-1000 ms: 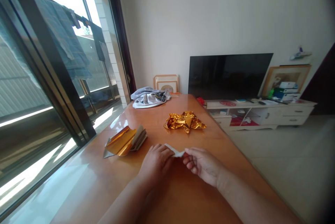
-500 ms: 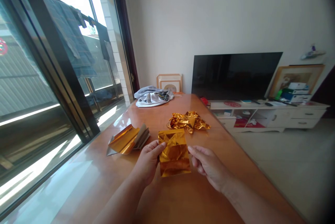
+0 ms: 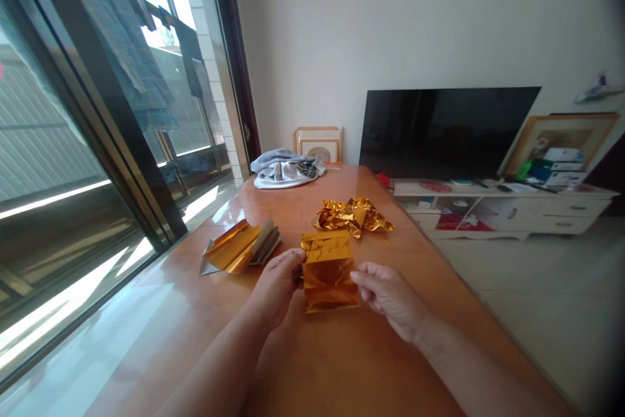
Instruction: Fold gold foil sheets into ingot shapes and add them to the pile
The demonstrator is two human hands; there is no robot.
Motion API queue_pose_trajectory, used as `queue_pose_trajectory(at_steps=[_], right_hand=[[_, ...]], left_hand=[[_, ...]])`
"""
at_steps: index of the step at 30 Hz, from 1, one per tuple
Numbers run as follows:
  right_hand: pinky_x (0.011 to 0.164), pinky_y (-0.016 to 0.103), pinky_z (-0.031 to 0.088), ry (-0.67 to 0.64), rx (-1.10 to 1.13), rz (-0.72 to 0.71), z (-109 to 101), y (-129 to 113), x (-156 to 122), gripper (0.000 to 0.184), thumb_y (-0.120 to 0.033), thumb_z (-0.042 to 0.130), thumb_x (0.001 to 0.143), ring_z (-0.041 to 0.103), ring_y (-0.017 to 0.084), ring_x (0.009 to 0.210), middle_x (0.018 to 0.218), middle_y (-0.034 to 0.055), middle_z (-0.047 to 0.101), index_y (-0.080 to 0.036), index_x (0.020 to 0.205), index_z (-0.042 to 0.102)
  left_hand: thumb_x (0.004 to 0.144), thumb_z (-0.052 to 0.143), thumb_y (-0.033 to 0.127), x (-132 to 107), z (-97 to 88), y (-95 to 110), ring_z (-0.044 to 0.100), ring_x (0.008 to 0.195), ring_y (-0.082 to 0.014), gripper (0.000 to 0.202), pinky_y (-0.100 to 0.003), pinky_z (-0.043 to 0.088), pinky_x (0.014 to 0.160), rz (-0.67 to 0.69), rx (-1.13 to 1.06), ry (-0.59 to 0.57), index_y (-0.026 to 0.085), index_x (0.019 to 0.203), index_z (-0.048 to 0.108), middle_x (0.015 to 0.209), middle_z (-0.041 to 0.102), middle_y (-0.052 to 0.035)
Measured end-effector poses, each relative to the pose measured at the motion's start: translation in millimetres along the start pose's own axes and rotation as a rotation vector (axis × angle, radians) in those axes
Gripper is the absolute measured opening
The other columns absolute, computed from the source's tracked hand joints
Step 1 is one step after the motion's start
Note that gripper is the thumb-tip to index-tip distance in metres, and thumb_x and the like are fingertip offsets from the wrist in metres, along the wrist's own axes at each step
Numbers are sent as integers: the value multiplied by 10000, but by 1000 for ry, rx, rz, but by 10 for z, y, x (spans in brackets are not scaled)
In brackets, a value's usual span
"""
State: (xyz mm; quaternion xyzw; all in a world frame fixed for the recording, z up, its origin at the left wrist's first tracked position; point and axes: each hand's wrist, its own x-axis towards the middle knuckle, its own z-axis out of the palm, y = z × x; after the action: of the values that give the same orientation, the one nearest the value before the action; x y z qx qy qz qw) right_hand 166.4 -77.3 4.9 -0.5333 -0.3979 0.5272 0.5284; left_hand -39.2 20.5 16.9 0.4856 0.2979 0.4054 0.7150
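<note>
Two sets of fingers, L hand [image 3: 277, 283] & R hand [image 3: 389, 290], pinch gold foil sheet [image 3: 330, 277] at opp. sides, over tabletop [image 3: 312, 368], nr. crumpled foil [image 3: 339, 216]; pull lightly, evenly; prob. tears easily.

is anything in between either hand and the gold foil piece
Nothing visible is: the left hand grips the gold foil piece at its left edge, the right hand at its right. The crinkled foil pile lies beyond it, the foil stack off to the left.
</note>
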Motion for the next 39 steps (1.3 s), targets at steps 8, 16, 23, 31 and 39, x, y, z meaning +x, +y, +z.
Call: queue_pose_trajectory(at_steps=[8, 16, 23, 31, 39], right_hand=[[454, 224, 176, 15, -19, -12, -16, -3, 15, 305, -444, 674, 854, 317, 57, 471, 640, -26, 580, -186, 745, 554], [507, 225, 333, 76, -36, -71, 3, -60, -19, 290, -439, 670, 847, 479, 93, 559, 839, 18, 676, -194, 999, 636], [542, 243, 342, 131, -168, -219, 12, -146, -57, 472, -398, 687, 833, 438, 114, 581, 733, -45, 549, -239, 1260, 565], [610, 268, 376, 93, -662, -290, -105, -14, 7, 111, -301, 622, 826, 577, 177, 679, 753, 2, 683, -241, 880, 698], [635, 262, 342, -38, -1061, -281, -191, 16, -5, 176, -159, 611, 745, 632, 189, 746, 821, -4, 740, -273, 835, 710]], left_hand=[[799, 731, 360, 25, -62, -7, 472, 610, -82, 211, -210, 301, 534, 21, 73, 29, 171, 811, 640, 732, 557, 20], [795, 757, 343, -50, 11, 109, 404, 559, -62, 210, -205, 259, 527, 81, 113, -3, 175, 862, 650, 657, 507, 46], [783, 757, 308, -65, 77, 126, 584, 768, -151, 175, -254, 440, 702, 172, 277, -1, 164, 873, 716, 811, 686, -34], [766, 686, 201, -16, -9, -82, 636, 864, -190, 207, -288, 475, 786, 117, 464, -119, 186, 969, 725, 979, 713, -58], [656, 612, 87, -38, -101, -34, 572, 871, -192, 333, -282, 457, 748, 195, 1113, -369, 193, 963, 683, 1041, 612, -67]])
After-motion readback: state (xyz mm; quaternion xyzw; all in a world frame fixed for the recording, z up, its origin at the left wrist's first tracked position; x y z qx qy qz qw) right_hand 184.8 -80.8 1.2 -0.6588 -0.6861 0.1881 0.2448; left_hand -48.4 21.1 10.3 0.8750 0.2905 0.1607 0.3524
